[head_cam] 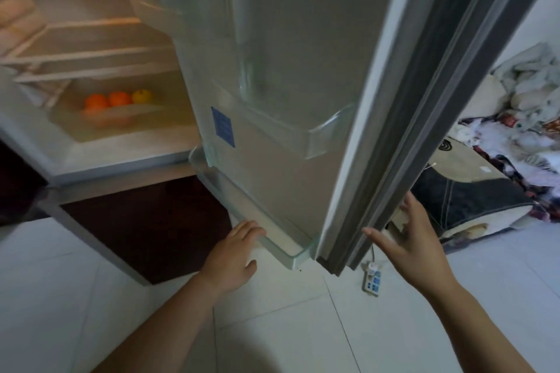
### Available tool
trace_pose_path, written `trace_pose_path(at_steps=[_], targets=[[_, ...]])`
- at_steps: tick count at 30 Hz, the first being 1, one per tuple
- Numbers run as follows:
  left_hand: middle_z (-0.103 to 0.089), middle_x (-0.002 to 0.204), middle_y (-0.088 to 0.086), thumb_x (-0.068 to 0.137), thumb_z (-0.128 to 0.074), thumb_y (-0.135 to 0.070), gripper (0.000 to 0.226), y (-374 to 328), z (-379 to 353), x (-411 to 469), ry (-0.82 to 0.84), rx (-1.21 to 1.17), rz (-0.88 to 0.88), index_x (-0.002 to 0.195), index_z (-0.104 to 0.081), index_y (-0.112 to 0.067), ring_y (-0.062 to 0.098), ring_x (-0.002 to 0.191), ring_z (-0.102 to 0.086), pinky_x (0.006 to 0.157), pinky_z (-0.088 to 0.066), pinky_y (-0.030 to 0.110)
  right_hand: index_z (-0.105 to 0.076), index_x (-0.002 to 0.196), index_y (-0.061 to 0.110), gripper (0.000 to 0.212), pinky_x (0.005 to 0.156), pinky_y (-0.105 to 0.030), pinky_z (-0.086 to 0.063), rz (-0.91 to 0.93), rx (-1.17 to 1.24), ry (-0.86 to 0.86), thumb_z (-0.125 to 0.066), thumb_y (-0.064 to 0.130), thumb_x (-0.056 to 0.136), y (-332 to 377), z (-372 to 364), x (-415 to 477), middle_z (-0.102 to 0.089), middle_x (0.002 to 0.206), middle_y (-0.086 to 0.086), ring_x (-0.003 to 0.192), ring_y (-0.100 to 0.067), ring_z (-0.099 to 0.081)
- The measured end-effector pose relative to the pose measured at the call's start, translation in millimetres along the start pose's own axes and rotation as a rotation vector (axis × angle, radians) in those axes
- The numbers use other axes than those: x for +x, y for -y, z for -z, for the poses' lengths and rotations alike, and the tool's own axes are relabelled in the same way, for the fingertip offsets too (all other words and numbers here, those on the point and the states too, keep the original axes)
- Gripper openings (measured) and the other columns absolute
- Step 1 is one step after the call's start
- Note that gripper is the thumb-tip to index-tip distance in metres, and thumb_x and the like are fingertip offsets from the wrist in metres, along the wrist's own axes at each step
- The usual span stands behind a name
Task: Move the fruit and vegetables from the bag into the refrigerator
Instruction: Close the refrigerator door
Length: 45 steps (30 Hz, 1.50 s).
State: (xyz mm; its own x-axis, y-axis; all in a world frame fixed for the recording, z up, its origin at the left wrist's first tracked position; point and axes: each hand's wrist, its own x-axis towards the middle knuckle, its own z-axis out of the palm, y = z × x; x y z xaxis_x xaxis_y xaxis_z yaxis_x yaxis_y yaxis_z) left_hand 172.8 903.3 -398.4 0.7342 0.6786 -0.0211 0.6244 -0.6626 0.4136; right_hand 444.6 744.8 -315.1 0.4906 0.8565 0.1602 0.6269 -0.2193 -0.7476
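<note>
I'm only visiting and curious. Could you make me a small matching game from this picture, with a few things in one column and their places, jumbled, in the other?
1. oranges
2. power strip
3. blue sticker
4. left hand

A. on the floor tiles
B. on the door's inner face
C. in the refrigerator drawer
D. at the lowest door shelf

Pairs: 1-C, 2-A, 3-B, 4-D.

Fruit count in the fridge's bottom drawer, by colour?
In the bottom drawer:
orange fruit: 2
yellow fruit: 1
Total: 3
</note>
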Motion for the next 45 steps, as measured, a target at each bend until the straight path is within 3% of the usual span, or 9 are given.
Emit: trace_pose_path(at_steps=[8,18,25,29,32,35,37,42,45], targets=[[-0.030,0.145,-0.009,0.086,-0.058,-0.019,0.051,43,48,-77,-0.029,-0.186,0.096,0.134,-0.041,-0.020,0.007,0.134,-0.026,0.105,-0.015,0.012,-0.029,0.116,0.054,0.061,0.090,-0.012,-0.033,0.113,-0.030,0.142,-0.062,0.068,0.067,68,-51,-85,-0.036,0.112,0.049,0.105,0.019,-0.042],[-0.028,0.133,-0.027,0.089,-0.057,-0.033,0.049,94,115,-211,-0.064,-0.374,0.212,0.133,-0.035,-0.037,-0.004,0.125,-0.032,0.103,-0.030,0.016,-0.052,0.118,0.036,0.047,0.087,-0.028,-0.047,0.244,0.156,0.177,-0.031,0.064,0.086,156,-145,-135,-0.056,0.120,0.014,0.112,-0.007,-0.054],[-0.030,0.128,-0.029,0.089,-0.058,-0.032,0.050,135,157,-284,-0.232,-0.368,0.273,0.132,-0.035,-0.039,-0.024,0.105,-0.033,0.075,-0.025,-0.012,-0.042,0.130,0.035,0.058,0.093,-0.029,-0.046,0.358,0.131,0.188,-0.033,0.068,0.083,223,-229,-131,-0.043,0.132,0.019,0.117,0.001,-0.046],[-0.032,0.133,-0.031,0.088,-0.058,-0.033,0.053,142,187,-306,-0.349,-0.399,0.267,0.131,-0.030,-0.047,-0.027,0.112,-0.030,0.086,-0.030,-0.005,-0.029,0.141,0.032,0.066,0.104,-0.038,-0.042,0.458,0.122,0.209,-0.041,0.064,0.084,258,-268,-118,-0.028,0.146,0.018,0.132,-0.003,-0.033],[-0.026,0.139,-0.033,0.086,-0.059,-0.035,0.061,145,212,-310,-0.437,-0.388,0.269,0.129,-0.020,-0.057,-0.011,0.128,-0.026,0.106,-0.029,0.018,-0.021,0.146,0.031,0.075,0.111,-0.034,-0.031,0.539,0.078,0.223,-0.037,0.069,0.082,289,-292,-99,-0.014,0.153,0.018,0.139,-0.001,-0.019],[-0.020,0.132,-0.046,0.085,-0.061,-0.034,0.072,156,231,-303,-0.516,-0.383,0.264,0.126,-0.010,-0.066,-0.016,0.128,-0.023,0.105,-0.028,0.015,-0.015,0.146,0.033,0.076,0.108,-0.035,-0.036,0.596,0.044,0.230,-0.037,0.067,0.083,319,-312,-72,-0.002,0.155,0.019,0.137,-0.011,-0.030],[-0.021,0.141,-0.035,0.085,-0.062,-0.033,0.082,170,239,-294,-0.537,-0.358,0.289,0.136,-0.002,-0.058,-0.014,0.130,-0.023,0.104,-0.028,0.015,-0.012,0.146,0.034,0.075,0.103,-0.040,-0.043,0.622,0.046,0.224,-0.038,0.067,0.085,336,-325,-52,0.003,0.155,0.020,0.131,-0.021,-0.040],[-0.002,0.155,-0.018,0.081,-0.064,-0.041,0.103,218,252,-262,-0.585,-0.259,0.430,0.131,0.026,-0.054,0.005,0.141,-0.014,0.114,-0.022,0.031,-0.013,0.147,0.030,0.072,0.110,-0.036,-0.034,0.739,0.040,0.187,-0.040,0.060,0.088,367,-362,3,0.004,0.156,0.016,0.142,-0.009,-0.016],[-0.017,0.144,-0.030,0.077,-0.072,-0.031,0.110,246,270,-243,-0.650,-0.273,0.444,0.120,0.024,-0.063,-0.009,0.131,-0.022,0.109,-0.030,0.024,-0.018,0.147,0.023,0.071,0.112,-0.038,-0.028,0.832,0.004,0.160,-0.039,0.057,0.089,378,-382,35,-0.002,0.157,0.005,0.144,-0.012,-0.009]])
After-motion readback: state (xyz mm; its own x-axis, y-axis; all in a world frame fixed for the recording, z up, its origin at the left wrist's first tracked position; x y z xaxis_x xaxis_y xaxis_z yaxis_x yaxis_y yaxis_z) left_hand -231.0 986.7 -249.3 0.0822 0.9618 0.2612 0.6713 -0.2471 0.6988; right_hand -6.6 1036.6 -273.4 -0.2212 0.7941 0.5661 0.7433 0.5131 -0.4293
